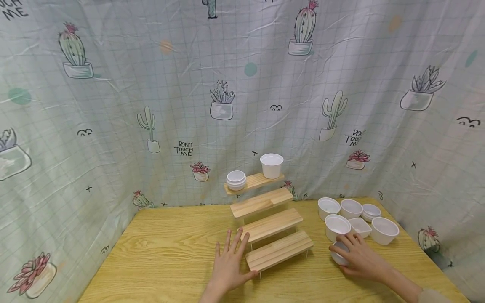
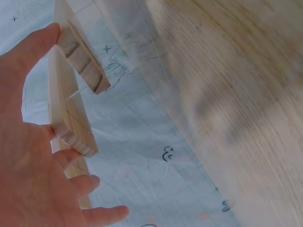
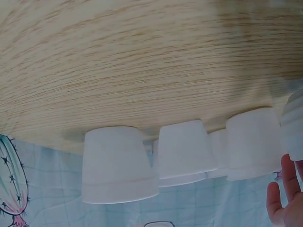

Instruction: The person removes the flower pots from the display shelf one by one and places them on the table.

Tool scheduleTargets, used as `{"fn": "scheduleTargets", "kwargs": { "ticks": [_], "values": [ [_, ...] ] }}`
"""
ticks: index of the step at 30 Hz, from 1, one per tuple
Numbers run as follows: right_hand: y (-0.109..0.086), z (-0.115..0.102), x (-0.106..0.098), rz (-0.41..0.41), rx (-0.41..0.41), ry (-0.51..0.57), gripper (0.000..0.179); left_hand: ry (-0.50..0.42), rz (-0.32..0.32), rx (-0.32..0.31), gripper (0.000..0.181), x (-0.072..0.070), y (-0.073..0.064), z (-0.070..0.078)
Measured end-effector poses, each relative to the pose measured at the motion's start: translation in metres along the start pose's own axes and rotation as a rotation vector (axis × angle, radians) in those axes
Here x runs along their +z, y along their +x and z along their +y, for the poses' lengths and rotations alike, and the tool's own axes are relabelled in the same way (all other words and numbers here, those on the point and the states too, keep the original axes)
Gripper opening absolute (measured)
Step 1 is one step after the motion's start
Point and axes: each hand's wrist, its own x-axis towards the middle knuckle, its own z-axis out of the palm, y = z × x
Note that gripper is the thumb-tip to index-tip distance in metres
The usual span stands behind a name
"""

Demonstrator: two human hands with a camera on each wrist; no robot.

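A four-tier wooden step stand [image 1: 280,250] with clear supports stands on the table. My left hand [image 1: 228,266] is at its left side with fingers spread. In the left wrist view, the thumb [image 2: 40,42] touches the end of one wooden step [image 2: 83,61], and other fingers lie against the step beside it [image 2: 71,113]. My right hand [image 1: 361,257] grips a small white bowl [image 1: 339,253] at the front of a group of white containers. In the right wrist view that bowl [image 3: 293,125] is cut off by the right edge, its sides ridged.
On the top tier sit a small white bowl [image 1: 236,180] and a taller white cup [image 1: 271,166]. Several white tubs, including a round one [image 1: 338,227], a squarish one [image 1: 360,227] and a larger one [image 1: 385,230], stand at the right. Behind hangs a cactus-print curtain [image 1: 242,139].
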Motion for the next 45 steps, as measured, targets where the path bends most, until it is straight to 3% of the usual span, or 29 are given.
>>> {"fn": "scheduleTargets", "kwargs": {
  "ticks": [35, 45],
  "values": [
    [-0.008, 0.004, 0.006, -0.036, 0.022, -0.011, 0.049, -0.015, -0.033, -0.019, 0.095, -0.003, 0.001, 0.001],
    [-0.003, 0.002, -0.002, -0.024, 0.055, 0.006, 0.061, -0.023, -0.041, -0.022, 0.095, -0.004, 0.000, 0.001]
  ]
}}
